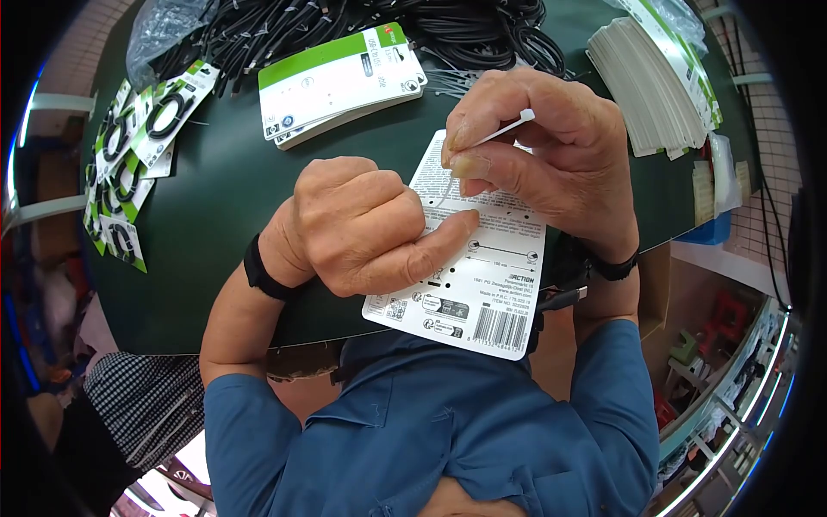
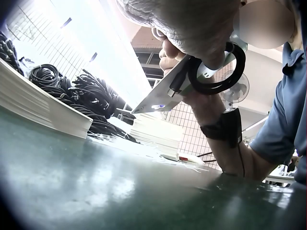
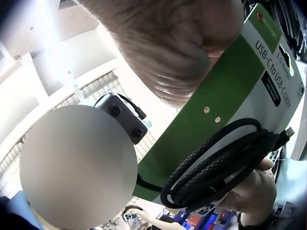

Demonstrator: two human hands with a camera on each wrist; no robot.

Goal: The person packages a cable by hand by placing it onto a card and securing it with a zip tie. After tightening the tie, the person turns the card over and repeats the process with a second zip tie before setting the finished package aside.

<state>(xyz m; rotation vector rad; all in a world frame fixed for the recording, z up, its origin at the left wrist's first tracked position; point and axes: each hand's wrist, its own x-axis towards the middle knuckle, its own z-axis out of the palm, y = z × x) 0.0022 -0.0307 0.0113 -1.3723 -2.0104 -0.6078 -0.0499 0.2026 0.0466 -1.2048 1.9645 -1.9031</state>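
Note:
My left hand (image 1: 370,228) grips a white printed packaging card (image 1: 495,297), its text and barcode side up in the head view. On the card's green front, in the right wrist view, lies a coiled black USB cable (image 3: 216,165), with its metal plug (image 3: 286,136) beyond the edge. The dark coil (image 2: 218,86) also hangs under the card in the left wrist view. My right hand (image 1: 560,146) pinches a thin white cable tie (image 1: 508,129) between thumb and forefinger over the card's upper part. The tie's lower length bends down to the card beside the left knuckles.
Stacked cards (image 1: 336,77) lie ahead on the dark green table (image 1: 224,207). A taller card stack (image 1: 642,86) stands at right. Finished-looking cards with cables (image 1: 129,155) pile at left. Loose black cables (image 1: 465,30) and white cable ties (image 1: 448,82) lie at the back.

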